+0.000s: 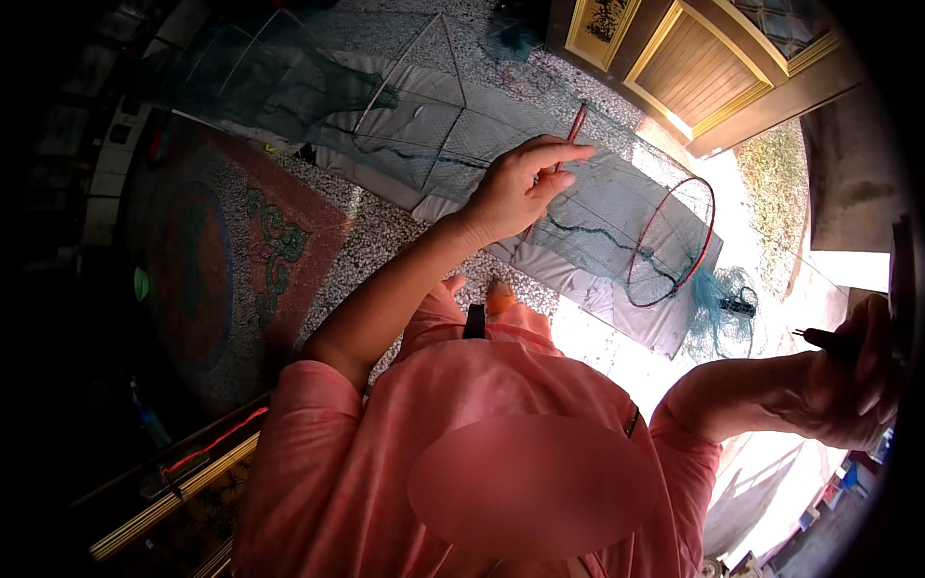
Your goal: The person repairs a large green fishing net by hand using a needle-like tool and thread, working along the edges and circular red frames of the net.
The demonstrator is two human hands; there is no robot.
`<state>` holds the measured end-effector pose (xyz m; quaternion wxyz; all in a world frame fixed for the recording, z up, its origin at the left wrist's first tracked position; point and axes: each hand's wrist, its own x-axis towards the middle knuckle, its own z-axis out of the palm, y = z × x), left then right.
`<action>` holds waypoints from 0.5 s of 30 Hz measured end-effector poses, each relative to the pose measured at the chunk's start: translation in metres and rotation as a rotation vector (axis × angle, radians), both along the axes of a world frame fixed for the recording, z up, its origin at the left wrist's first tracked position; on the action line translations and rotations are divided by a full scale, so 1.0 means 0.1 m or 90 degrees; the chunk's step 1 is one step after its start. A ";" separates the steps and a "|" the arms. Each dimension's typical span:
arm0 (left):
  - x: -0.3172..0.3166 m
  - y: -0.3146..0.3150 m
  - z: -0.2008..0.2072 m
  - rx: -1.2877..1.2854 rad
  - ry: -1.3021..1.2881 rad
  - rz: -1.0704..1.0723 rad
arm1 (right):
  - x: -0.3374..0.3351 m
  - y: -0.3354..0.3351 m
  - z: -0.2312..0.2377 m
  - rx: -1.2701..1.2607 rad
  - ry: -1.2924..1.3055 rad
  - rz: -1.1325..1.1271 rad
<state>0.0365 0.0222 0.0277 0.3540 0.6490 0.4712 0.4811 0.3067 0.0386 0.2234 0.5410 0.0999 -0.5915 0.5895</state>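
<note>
My left hand (525,188) is raised over a long green-blue mesh net trap (597,207). Its index finger is stretched out, with the thumb a little apart below. A red hoop (578,123) of the trap passes just behind these fingers; whether they touch it I cannot tell. Another red hoop (714,226) stands upright near the trap's right end, where loose netting (718,303) bunches up. Far to the right, my right hand (862,380) is closed around a dark two-pronged tool (831,339). Shadow hides most of that hand's fingers.
Pale cloth (568,275) lies under the trap. Metal frames (453,58) hold up its far left part. A wooden door (699,72) with gold trim stands at the upper right. The speckled floor (371,241) has a patterned red inlay (289,217) at left.
</note>
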 end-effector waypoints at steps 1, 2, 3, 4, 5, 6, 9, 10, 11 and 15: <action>-0.03 -0.02 0.02 -0.040 -0.027 -0.004 | -0.02 0.06 -0.04 0.001 0.018 -0.019; -0.05 -0.08 0.01 -0.081 -0.058 -0.002 | -0.06 0.13 -0.08 0.003 0.034 -0.034; -0.06 -0.11 0.00 -0.072 -0.052 -0.006 | -0.13 0.15 -0.14 -0.020 -0.017 -0.080; -0.08 -0.14 -0.01 -0.063 -0.047 -0.011 | -0.20 0.18 -0.19 -0.043 -0.073 -0.124; -0.09 -0.16 -0.01 -0.053 -0.040 -0.017 | -0.38 0.14 -0.26 -0.140 -0.149 -0.196; -0.12 -0.18 -0.03 0.013 0.008 -0.025 | -0.51 0.14 -0.38 -0.126 -0.262 -0.281; -0.21 -0.34 -0.10 0.127 0.122 -0.031 | -0.83 0.24 -0.96 0.015 -0.489 -0.368; -0.21 -0.38 -0.09 0.112 0.131 -0.040 | -0.85 0.29 -1.05 0.121 -0.606 -0.387; -0.22 -0.42 -0.09 0.098 0.142 -0.049 | -0.87 0.32 -1.13 0.232 -0.719 -0.401; -0.26 -0.48 -0.13 0.093 0.175 -0.038 | -0.96 0.32 -1.40 0.286 -0.819 -0.406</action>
